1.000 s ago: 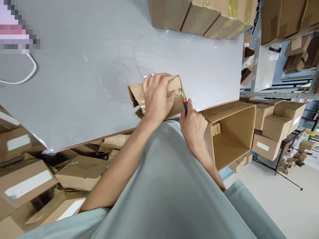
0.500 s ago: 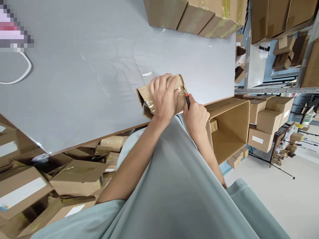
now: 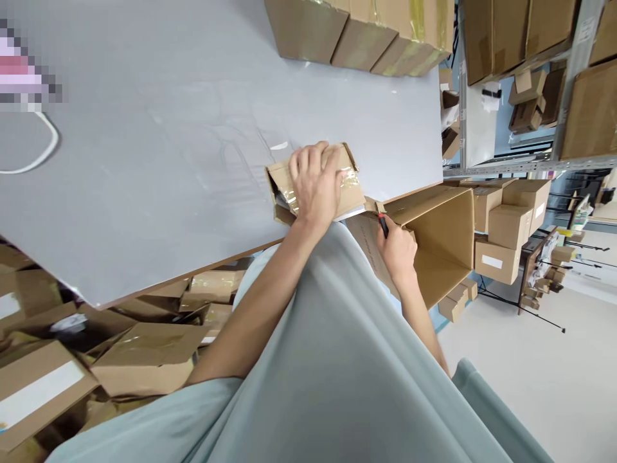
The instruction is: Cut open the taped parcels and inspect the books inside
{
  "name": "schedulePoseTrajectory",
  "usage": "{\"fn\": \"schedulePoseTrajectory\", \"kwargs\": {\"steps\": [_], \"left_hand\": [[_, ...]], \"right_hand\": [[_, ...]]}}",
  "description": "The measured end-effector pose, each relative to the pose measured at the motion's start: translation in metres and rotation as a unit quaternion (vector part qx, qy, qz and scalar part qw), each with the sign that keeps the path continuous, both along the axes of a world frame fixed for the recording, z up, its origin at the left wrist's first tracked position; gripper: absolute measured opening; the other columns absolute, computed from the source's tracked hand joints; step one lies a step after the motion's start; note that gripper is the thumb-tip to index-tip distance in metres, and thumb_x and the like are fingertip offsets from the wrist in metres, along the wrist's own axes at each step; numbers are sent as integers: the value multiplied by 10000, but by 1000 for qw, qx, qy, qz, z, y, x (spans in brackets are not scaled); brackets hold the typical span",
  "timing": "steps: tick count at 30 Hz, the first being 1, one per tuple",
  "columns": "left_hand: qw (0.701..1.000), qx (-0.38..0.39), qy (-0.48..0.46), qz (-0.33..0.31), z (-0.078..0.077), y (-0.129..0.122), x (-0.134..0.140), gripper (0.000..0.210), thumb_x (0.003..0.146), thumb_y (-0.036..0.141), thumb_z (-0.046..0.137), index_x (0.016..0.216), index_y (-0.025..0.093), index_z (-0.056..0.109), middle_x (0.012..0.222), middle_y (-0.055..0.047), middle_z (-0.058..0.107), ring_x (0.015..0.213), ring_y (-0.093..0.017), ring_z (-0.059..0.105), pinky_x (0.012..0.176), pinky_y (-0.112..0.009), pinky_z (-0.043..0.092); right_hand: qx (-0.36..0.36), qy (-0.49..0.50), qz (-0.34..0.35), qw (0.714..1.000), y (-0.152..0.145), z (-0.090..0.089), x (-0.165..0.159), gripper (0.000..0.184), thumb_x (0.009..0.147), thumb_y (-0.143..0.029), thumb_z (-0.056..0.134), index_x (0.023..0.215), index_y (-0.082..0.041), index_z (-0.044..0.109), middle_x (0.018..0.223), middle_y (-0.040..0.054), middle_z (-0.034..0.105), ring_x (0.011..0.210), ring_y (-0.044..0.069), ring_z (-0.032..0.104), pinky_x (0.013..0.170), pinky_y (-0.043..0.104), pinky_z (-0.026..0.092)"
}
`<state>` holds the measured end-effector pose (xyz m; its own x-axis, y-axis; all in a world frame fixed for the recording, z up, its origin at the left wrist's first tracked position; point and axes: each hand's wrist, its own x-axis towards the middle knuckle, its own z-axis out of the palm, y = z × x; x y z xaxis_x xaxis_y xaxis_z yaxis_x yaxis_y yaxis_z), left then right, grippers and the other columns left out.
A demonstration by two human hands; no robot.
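A small taped cardboard box (image 3: 354,193) lies on the grey table near its front edge. My left hand (image 3: 315,183) lies over its top, fingers wrapped round it and pressing it down. White material shows at the box's lower right edge. In my right hand (image 3: 399,251) is a utility knife (image 3: 382,224) with a black and red handle. Its tip is right of the box, against a brown cardboard flap (image 3: 373,205); the blade itself is hard to make out.
Several taped boxes (image 3: 361,42) stand at the table's far side. A large open carton (image 3: 446,238) is beside the table at right, below shelving (image 3: 506,167). More boxes (image 3: 144,354) are piled at lower left. A white cable (image 3: 51,148) lies on the table (image 3: 144,193).
My right hand has moved right and slightly down with the knife, away from the box's end, where a flap now sticks out. My left hand keeps its hold on the box.
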<state>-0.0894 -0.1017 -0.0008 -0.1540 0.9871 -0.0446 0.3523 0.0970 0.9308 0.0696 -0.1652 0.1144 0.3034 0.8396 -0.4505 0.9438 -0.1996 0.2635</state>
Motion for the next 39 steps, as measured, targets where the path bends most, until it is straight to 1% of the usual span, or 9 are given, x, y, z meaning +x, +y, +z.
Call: {"fn": "schedulePoseTrajectory", "kwargs": {"steps": [7, 12, 15, 18, 22, 26, 29, 34, 39], "left_hand": [[998, 32, 43, -40, -2, 0, -2, 716, 936, 596, 762, 1541, 238, 622, 1703, -171, 526, 1653, -428, 371, 1416, -631, 102], [996, 41, 59, -44, 17, -18, -19, 838, 919, 615, 778, 1606, 193, 549, 1753, -222, 443, 1701, -445, 280, 1412, -646, 94], [997, 18, 67, 24, 23, -46, -40, 842, 973, 615, 725, 1653, 180, 486, 1772, -241, 398, 1719, -428, 236, 1412, -636, 114], [992, -42, 69, 96, 13, -75, -56, 979, 919, 670, 779, 1678, 159, 431, 1775, -276, 360, 1702, -457, 259, 1385, -648, 222], [976, -157, 1, 148, -11, -94, -59, 1050, 810, 652, 889, 1631, 132, 491, 1686, -309, 469, 1548, -487, 507, 1289, -637, 423], [958, -171, -134, 187, -19, -96, -58, 851, 802, 607, 905, 1479, 168, 633, 1507, -214, 677, 1326, -386, 703, 1163, -537, 580], [941, -144, -201, 229, -16, -100, -62, 749, 791, 594, 911, 1371, 174, 689, 1461, -181, 719, 1361, -371, 688, 1130, -483, 613], [917, -156, -237, 280, -14, -112, -72, 714, 765, 626, 923, 1304, 199, 731, 1480, -152, 729, 1467, -379, 629, 1247, -504, 528], [884, -162, -263, 350, -24, -117, -74, 736, 696, 629, 964, 1265, 218, 746, 1462, -141, 743, 1467, -364, 635, 1252, -495, 528]], "right_hand": [[101, 108, -20, 989, -1, 11, -2, 450, 1147, -424, 460, 1499, -269, 694, 1059, 106, 838, 928, 294, 779, 850, 347, 540], [158, 163, -30, 973, 12, -1, 22, 473, 1146, -442, 429, 1452, -212, 707, 1119, 130, 834, 995, 307, 770, 876, 343, 527], [152, 160, -42, 974, 27, -26, 48, 510, 1138, -470, 433, 1475, -183, 685, 1206, 166, 821, 1085, 332, 762, 934, 368, 531], [104, 133, -63, 984, 51, -65, 70, 527, 1104, -389, 502, 1560, -145, 604, 1281, 192, 803, 1162, 341, 752, 990, 380, 528], [18, 113, -56, 992, 84, -119, 87, 538, 1109, -338, 518, 1610, -141, 524, 1347, 197, 773, 1217, 314, 740, 1006, 371, 527], [-20, 126, -40, 991, 107, -156, 97, 528, 1113, -290, 527, 1608, -108, 495, 1407, 234, 721, 1245, 302, 720, 1001, 363, 519], [-41, 140, -27, 989, 117, -175, 103, 561, 1116, -267, 514, 1644, -93, 436, 1441, 253, 678, 1256, 300, 706, 998, 361, 511], [-78, 167, 3, 983, 128, -193, 112, 581, 1094, -220, 526, 1657, -106, 442, 1443, 247, 659, 1267, 300, 691, 1040, 370, 504], [-28, 255, 71, 964, 143, -195, 99, 574, 1096, -228, 505, 1650, -80, 476, 1665, 276, 494, 1559, 322, 454, 1274, 417, 352]]}}
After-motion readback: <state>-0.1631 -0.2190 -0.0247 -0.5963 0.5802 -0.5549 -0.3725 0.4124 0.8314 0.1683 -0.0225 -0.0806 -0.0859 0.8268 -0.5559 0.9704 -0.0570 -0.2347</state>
